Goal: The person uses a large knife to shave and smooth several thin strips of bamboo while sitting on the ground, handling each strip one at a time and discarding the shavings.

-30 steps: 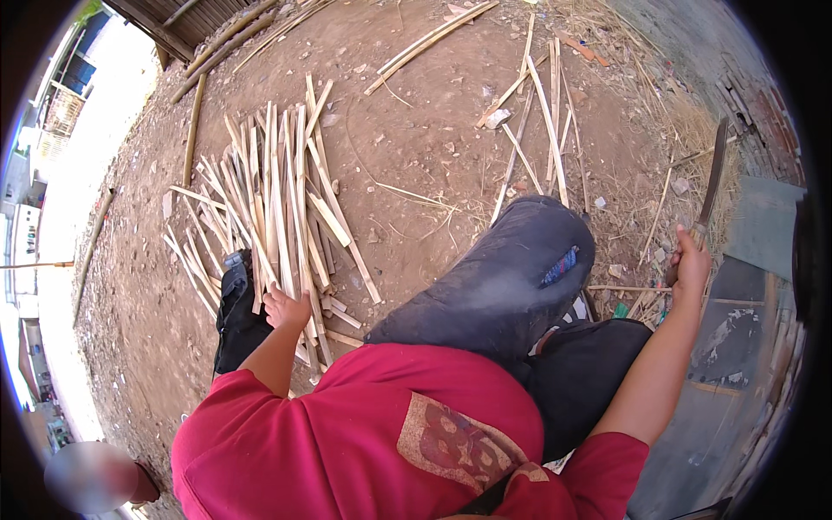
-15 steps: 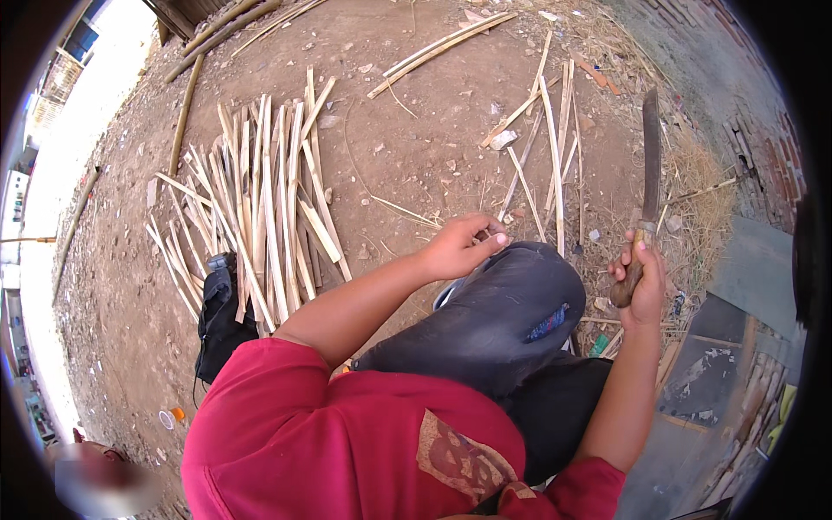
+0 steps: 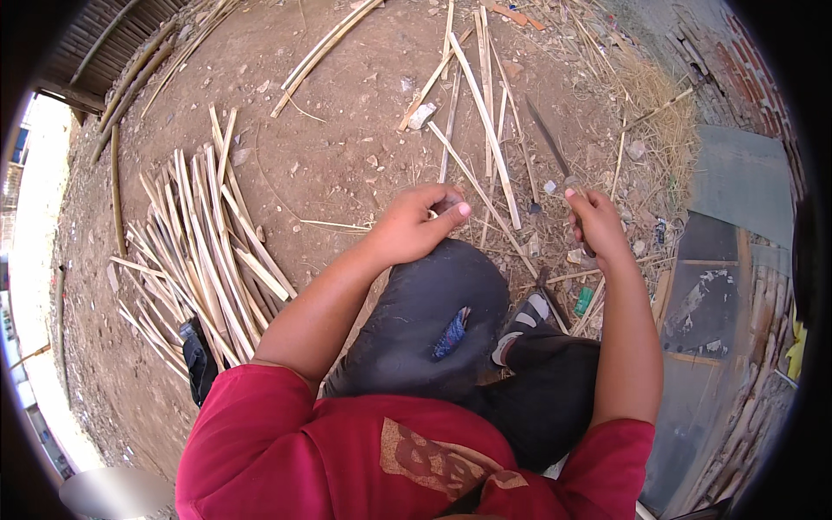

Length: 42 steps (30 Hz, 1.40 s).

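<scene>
My right hand [image 3: 598, 227] is closed round the handle of a machete [image 3: 548, 136]. Its long dark blade points away from me and leans to the left, over the ground. Most of the handle is hidden by my fingers. Just above my bent knee [image 3: 451, 286], in dark trousers, is my left hand [image 3: 420, 224]. Its fingers curl loosely, the thumb stands apart, and nothing shows in it. Beyond both hands, several long pale split wood strips [image 3: 485, 130] lie scattered on the dirt.
A big pile of similar strips [image 3: 212, 234] lies at the left, with a black bag [image 3: 199, 360] against its near end. Poles [image 3: 117, 186] lie farther left. On the right are dry straw [image 3: 663, 113], grey sheets [image 3: 741, 178] and a brick wall [image 3: 763, 74]. A green scrap [image 3: 583, 301] lies near my shoe [image 3: 524, 322].
The machete has tipped from upright to leaning left, and its blade is lower. My left hand stays above the knee. The whole view has turned, shifting the ground things leftward.
</scene>
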{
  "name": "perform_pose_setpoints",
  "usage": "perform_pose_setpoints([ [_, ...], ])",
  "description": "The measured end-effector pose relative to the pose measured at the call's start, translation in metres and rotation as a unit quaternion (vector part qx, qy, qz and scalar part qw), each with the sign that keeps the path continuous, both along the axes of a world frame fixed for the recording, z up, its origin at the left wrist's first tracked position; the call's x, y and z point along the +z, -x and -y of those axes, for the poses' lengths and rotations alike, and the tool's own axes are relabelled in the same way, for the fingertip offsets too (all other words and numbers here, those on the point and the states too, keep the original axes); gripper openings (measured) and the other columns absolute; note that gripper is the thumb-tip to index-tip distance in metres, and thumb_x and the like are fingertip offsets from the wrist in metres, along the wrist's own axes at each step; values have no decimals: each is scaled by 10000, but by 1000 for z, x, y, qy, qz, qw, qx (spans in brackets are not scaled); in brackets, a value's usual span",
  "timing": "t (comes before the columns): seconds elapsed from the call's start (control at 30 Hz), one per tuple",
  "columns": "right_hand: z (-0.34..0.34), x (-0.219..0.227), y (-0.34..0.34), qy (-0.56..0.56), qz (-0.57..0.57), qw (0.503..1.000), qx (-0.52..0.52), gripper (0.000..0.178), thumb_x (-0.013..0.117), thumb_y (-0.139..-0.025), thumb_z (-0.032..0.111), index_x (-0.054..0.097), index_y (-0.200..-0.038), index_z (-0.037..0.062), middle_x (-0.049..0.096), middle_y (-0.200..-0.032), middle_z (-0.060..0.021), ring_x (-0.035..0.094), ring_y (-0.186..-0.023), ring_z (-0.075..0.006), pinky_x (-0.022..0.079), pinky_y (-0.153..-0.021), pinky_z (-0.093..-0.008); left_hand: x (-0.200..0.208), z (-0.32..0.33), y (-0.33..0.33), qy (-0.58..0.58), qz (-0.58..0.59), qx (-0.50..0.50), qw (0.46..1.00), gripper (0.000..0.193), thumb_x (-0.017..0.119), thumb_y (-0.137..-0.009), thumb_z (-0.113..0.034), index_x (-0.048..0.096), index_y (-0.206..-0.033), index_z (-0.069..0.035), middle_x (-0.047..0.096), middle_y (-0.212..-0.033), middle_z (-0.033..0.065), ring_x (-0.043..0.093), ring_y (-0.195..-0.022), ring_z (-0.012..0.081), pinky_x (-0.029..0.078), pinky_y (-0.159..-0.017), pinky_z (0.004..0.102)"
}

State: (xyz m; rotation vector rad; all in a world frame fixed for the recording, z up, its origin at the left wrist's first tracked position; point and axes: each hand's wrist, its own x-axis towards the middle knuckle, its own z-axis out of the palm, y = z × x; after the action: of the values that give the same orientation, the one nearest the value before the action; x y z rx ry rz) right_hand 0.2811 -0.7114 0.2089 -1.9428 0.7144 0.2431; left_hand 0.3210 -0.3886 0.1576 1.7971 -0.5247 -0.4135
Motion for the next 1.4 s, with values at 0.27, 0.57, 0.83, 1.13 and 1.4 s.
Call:
perform_pose_setpoints([
  [0.27, 53, -148, 4, -47, -135, 985, -99, 229, 696, -943, 245, 587, -927, 44, 568, -711, -22, 509, -534, -127, 428, -478, -321, -123, -55, 2, -76, -181, 102, 975, 375, 613, -1037, -370, 677, -1016, -1, 666, -886, 38, 584, -807, 113, 487, -759, 303],
  [0.57, 48, -152, 40, -155, -172, 973, -1, 245, 683, -932, 252, 597, -934, 23, 602, -763, -38, 541, -559, -120, 407, -482, -309, -180, -13, -6, -225, -193, 48, 954, 514, 648, -968, -502, 698, -1018, 8, 686, -815, 115, 644, -770, 227, 512, -730, 373],
  [0.83, 112, -49, 86, -9, -150, 987, 59, 186, 668, -943, 220, 585, -943, 54, 574, -722, -7, 491, -511, -86, 382, -463, -259, -230, 69, -29, -314, -87, -92, 941, 649, 617, -921, -606, 687, -1116, 8, 729, -1029, 224, 703, -996, 391, 536, -893, 450],
  [1.13, 150, 11, 210, -20, -146, 989, -17, 297, 689, -920, 169, 633, -1136, -26, 581, -741, -4, 510, -549, -86, 409, -504, -266, -283, 164, -44, -264, -284, -14, 922, 693, 677, -928, -510, 580, -1245, 99, 714, -1011, 239, 720, -792, 321, 567, -756, 433],
  [1.4, 170, -21, 246, 12, -157, 986, -56, 269, 690, -934, 136, 623, -1148, -13, 566, -705, 3, 484, -524, -74, 391, -479, -254, -306, 211, -44, -401, -198, -23, 894, 705, 602, -938, -584, 634, -1285, 28, 654, -1272, 271, 624, -1217, 397, 501, -1033, 460],
])
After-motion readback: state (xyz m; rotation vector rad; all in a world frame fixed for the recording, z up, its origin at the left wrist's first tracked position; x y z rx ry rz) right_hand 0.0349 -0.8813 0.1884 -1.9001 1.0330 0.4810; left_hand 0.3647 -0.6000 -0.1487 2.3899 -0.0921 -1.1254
